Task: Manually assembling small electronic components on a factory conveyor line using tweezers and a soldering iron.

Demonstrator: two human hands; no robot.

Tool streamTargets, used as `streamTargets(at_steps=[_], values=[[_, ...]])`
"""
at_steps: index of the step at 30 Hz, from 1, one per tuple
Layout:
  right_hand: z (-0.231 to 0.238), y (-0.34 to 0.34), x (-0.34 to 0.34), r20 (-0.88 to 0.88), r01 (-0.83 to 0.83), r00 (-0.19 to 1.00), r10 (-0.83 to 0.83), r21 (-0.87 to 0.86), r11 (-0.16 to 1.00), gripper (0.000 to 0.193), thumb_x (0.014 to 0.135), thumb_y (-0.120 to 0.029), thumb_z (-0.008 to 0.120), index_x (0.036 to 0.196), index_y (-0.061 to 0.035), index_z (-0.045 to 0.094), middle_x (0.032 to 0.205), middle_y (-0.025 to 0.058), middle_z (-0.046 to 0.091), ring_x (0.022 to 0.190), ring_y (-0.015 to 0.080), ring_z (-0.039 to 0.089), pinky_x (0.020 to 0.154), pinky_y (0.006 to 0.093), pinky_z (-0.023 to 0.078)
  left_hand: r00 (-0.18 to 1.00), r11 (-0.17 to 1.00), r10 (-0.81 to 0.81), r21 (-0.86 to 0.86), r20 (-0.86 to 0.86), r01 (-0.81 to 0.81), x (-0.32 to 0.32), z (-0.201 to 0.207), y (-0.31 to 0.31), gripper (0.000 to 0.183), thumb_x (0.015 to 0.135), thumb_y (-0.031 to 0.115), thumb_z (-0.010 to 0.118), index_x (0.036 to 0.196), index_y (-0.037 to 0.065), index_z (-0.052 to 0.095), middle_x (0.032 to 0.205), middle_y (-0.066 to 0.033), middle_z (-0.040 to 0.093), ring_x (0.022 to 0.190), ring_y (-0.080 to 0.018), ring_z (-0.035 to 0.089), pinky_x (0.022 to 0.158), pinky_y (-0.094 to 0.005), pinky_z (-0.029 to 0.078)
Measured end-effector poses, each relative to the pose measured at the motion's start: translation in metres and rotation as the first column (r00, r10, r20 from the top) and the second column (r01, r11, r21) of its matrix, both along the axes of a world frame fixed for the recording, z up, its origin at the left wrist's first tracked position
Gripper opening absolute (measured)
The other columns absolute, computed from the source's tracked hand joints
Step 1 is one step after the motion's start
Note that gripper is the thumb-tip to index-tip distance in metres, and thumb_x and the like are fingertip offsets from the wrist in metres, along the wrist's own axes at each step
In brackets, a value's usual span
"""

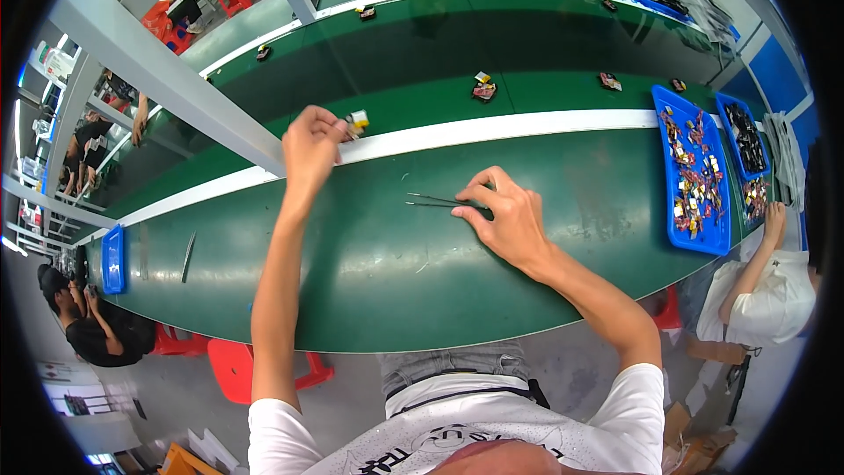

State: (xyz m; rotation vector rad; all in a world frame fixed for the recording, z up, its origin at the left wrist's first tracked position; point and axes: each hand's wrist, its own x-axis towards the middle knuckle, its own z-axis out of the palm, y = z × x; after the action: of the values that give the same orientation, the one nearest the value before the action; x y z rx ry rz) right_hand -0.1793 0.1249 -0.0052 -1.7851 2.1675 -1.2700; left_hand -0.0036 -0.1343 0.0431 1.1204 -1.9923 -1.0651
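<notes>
My left hand [315, 148] reaches over the white rail at the edge of the green conveyor belt. Its thumb and fingers are pinched at a small part with a yellow and white top [359, 118], whose lower portion is partly hidden by the fingertips. Over the green worktop, my right hand [508, 215] grips black tweezers [431, 201] between thumb and fingers. Their tips point left, slightly apart, with nothing visible between them.
Several small parts, such as a dark and yellow one [484, 90], lie on the belt [396, 92]. A blue tray [659, 167] of loose parts stands right. A grey post [176, 62] rises beside my left hand. Another pair of tweezers [189, 257] lies left. Co-workers sit around.
</notes>
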Motion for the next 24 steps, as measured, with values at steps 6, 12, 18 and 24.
streamTargets(at_steps=[6,12,18,24], values=[[0.002,-0.013,-0.009,0.064,-0.036,0.997,0.041,-0.066,0.997,0.016,0.086,-0.014,0.082,0.092,-0.0043,0.071,0.084,0.0070,0.072,0.066,0.0233,0.070,0.056,0.0355,0.050,0.926,0.898,-0.008,0.405,-0.377,0.173,0.023,-0.023,0.074,0.023,0.099,0.010,0.069,0.116,-0.005,0.065,0.084,-0.0078,0.067,0.055,-0.0121,0.062,0.043,-0.0228,0.044],[0.025,-0.006,-0.030,0.757,-0.038,0.645,0.100,-0.099,0.994,0.010,0.097,-0.007,0.072,0.102,0.0013,0.071,0.081,0.0053,0.071,0.060,0.0060,0.060,0.054,0.0215,0.042,0.844,0.852,0.031,0.455,-0.536,0.258,0.021,-0.031,0.097,0.024,0.101,0.010,0.067,0.117,-0.008,0.064,0.088,-0.0115,0.068,0.057,-0.0140,0.064,0.045,-0.0242,0.050],[0.027,0.002,-0.037,0.949,-0.088,0.284,0.140,-0.119,0.989,0.016,0.103,-0.017,0.068,0.104,-0.0012,0.069,0.081,0.0026,0.066,0.052,0.0012,0.036,0.049,0.0211,0.028,0.853,0.821,0.005,0.489,-0.523,0.294,0.019,-0.036,0.114,0.022,0.101,0.007,0.065,0.117,-0.008,0.063,0.088,-0.0120,0.068,0.058,-0.0138,0.065,0.045,-0.0241,0.051],[0.023,-0.004,-0.022,0.978,-0.264,0.204,0.036,0.019,0.964,0.025,0.111,-0.030,0.054,0.110,-0.0046,0.055,0.094,0.0141,0.070,0.053,0.0105,0.058,0.047,0.0247,0.049,0.883,0.829,-0.037,0.479,-0.469,0.289,0.017,-0.036,0.123,0.021,0.102,0.005,0.065,0.118,-0.008,0.063,0.083,-0.0111,0.068,0.058,-0.0131,0.065,0.045,-0.0241,0.051]])
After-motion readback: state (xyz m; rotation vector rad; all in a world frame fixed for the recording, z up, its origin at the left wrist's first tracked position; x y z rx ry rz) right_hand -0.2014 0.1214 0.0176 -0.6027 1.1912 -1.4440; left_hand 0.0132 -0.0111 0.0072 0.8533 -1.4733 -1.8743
